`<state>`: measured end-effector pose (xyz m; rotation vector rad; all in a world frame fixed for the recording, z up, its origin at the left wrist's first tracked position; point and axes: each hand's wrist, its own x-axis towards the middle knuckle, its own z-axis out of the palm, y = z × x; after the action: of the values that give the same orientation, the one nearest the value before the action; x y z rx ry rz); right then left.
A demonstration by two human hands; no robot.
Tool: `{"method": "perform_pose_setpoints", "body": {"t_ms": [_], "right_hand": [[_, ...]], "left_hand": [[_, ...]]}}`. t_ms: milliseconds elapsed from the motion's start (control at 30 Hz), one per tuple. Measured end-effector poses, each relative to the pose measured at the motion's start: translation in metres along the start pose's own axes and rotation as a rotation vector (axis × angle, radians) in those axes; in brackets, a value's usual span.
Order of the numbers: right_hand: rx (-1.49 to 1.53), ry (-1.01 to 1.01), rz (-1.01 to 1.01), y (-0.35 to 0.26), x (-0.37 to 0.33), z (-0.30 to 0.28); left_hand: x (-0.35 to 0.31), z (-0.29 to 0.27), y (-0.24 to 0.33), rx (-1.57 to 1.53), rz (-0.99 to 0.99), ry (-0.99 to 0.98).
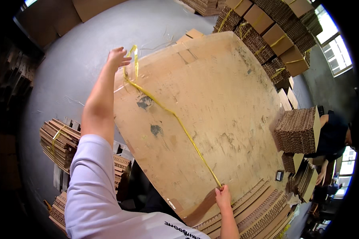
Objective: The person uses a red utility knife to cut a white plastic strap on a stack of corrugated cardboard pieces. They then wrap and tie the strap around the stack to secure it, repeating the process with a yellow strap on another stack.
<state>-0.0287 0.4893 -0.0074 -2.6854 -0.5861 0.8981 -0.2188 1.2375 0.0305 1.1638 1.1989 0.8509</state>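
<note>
A yellow strap (175, 114) runs slantwise across a large worn tabletop (211, 91). My right hand (223, 196) pinches its near end, close to the front edge. At the far left corner the strap rises into a loose twisted loop. Beside that loop, past the table's left edge, my left hand (119, 57) is raised on an outstretched arm. Its fingers are apart, and I see no firm grip on the strap.
Slatted cardboard strips (255, 207) lie along the near right edge. A stack of corrugated cardboard (297, 131) stands at the right, by a person in dark clothing (333, 137). Strapped bundles (263, 36) are piled far right; another bundle (58, 143) sits left.
</note>
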Motion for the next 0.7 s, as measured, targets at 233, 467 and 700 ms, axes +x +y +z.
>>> {"method": "perform_pose_setpoints", "body": {"t_ms": [233,467,700], "right_hand": [[0.173,-0.063,0.177,-0.022,-0.005,-0.005],[0.119,0.008,0.052,0.010,0.005,0.007],[-0.002,0.046,0.012,0.009,0.011,0.007]], "left_hand": [[-0.113,0.008,-0.080,0.849,0.384,0.410],[-0.120,0.021,-0.075,1.106,-0.005,-0.211],[0.036,0.001,0.065,-0.038,0.568,0.624]]}}
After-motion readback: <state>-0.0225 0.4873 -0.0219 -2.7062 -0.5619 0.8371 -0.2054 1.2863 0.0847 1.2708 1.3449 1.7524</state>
